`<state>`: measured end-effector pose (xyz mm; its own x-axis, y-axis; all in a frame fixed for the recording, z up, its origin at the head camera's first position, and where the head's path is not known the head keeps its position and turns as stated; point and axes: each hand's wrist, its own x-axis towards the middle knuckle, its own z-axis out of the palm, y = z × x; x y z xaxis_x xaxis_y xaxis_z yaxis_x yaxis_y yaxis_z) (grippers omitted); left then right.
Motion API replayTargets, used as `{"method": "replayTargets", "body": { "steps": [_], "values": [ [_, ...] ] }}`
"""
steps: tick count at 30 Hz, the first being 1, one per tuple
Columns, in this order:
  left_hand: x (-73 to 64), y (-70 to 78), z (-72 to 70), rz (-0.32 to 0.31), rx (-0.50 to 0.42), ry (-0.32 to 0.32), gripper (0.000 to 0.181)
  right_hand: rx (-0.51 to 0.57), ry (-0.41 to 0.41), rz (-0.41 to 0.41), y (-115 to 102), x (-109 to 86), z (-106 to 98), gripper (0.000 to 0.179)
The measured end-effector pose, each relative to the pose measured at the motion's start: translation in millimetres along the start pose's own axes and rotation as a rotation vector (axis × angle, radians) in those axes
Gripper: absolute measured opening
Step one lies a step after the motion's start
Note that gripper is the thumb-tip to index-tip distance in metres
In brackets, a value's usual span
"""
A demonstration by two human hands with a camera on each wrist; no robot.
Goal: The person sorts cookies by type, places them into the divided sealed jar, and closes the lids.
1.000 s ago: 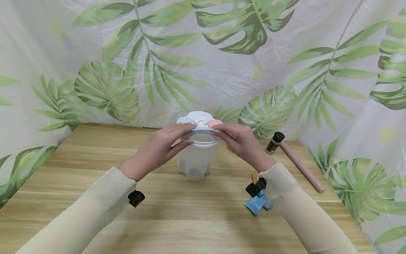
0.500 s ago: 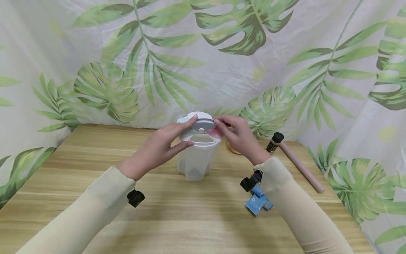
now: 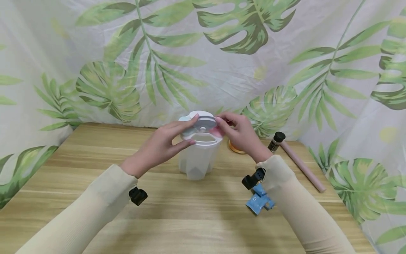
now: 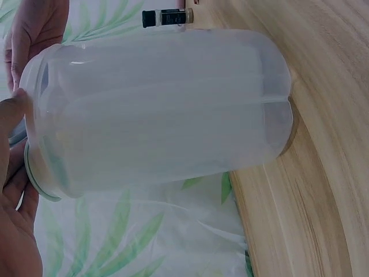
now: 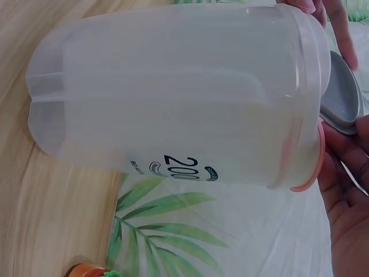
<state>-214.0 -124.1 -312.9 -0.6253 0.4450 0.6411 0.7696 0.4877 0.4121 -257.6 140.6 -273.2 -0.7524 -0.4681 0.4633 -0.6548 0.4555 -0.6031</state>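
Left hand [image 3: 163,141] is kinda gripping the top of a cloudy plastic container [image 3: 200,160], thumb and index spread apart, while the right hand [image 3: 239,132] is pinching its raised grey flap [image 3: 205,123]. Container's standing upright on the worktop [image 3: 165,225].

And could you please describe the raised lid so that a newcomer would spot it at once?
On the wooden table, find the translucent tub between the left hand and right hand. At its top, the raised lid tilts up behind an opening. Its exposed grey underside sets it apart from the pink lid and pale blue lid beside it.
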Motion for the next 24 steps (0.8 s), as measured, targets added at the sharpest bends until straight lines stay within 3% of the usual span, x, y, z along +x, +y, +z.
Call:
{"method": "replayTargets", "body": {
  "steps": [7, 12, 19, 24],
  "values": [
    [1.2, 0.3, -0.2, -0.032, -0.055, -0.002, 0.071, 0.018, 0.004, 0.038, 8, -14.3, -14, 0.022],
    [1.7, 0.7, -0.6, -0.035, -0.063, 0.001, 0.070, -0.056, 0.000, 0.124, 27, -35.7, -32, 0.025],
    [2.2, 0.5, -0.5, -0.028, -0.072, 0.008, 0.071, -0.282, -0.216, 0.333, 63, -71.3, -53, 0.026],
    [2.4, 1.2, -1.1, -0.033, -0.072, 0.015, 0.071, -0.388, -0.316, 0.369, 99, -101.9, -60, 0.027]
  ]
}}
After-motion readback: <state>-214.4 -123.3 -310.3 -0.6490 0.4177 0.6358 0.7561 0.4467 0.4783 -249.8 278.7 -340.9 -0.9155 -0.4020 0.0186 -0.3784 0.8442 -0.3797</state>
